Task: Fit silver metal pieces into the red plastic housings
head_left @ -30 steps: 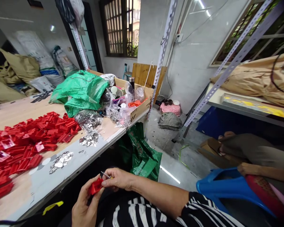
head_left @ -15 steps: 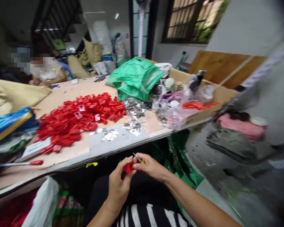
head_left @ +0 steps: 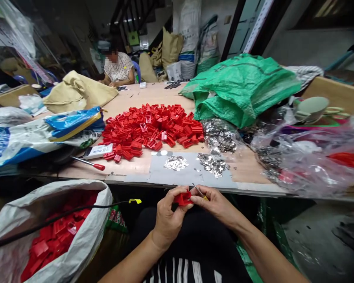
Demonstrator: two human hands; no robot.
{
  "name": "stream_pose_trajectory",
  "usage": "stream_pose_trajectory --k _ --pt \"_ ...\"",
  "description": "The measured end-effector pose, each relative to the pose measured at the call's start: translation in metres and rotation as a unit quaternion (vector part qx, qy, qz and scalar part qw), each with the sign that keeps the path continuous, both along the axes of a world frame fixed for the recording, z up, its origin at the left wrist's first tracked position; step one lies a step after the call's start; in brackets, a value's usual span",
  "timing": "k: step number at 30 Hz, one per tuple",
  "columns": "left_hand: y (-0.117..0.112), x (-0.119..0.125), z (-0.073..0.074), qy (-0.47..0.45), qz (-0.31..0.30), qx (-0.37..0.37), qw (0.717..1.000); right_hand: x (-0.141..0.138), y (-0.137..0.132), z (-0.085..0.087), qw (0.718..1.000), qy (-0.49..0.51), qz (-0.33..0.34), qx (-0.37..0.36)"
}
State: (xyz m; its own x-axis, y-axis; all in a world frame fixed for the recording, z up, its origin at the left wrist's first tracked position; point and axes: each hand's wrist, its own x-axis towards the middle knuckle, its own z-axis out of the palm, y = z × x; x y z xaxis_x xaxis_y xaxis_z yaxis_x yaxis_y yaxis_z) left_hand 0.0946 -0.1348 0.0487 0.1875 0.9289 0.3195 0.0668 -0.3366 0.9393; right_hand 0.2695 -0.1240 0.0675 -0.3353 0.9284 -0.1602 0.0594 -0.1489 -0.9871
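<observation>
Left hand (head_left: 169, 216) pinches a red plastic part (head_left: 181, 198) before the table (head_left: 244, 169), apparently steadying it, while the yellow-handled tool (head_left: 205, 198) lies gripped in the right hand (head_left: 220, 205), shank pointing up and away, likely leaving thumb and fingertip free to work at the part. Farther left an open white sack (head_left: 98, 228) holds more red parts; then come the red pile (head_left: 153, 129) and two silver heaps, one (head_left: 176, 163) beside the other (head_left: 212, 164), presumably near the edge for easy reach.

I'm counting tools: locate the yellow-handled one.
The tool is in the right hand, low centre of the head view, just right of the red part in the left hand.
</observation>
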Motion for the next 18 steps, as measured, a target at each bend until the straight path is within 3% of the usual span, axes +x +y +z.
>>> stream_pose_trajectory --k 9,18 --pt "0.005 -0.004 0.003 -0.045 -0.030 -0.001 0.999 -0.007 0.006 0.013 0.998 0.045 0.023 -0.034" --pt "0.001 0.001 0.003 -0.068 -0.061 -0.010 0.996 0.001 -0.006 0.002 0.990 0.097 0.032 -0.096"
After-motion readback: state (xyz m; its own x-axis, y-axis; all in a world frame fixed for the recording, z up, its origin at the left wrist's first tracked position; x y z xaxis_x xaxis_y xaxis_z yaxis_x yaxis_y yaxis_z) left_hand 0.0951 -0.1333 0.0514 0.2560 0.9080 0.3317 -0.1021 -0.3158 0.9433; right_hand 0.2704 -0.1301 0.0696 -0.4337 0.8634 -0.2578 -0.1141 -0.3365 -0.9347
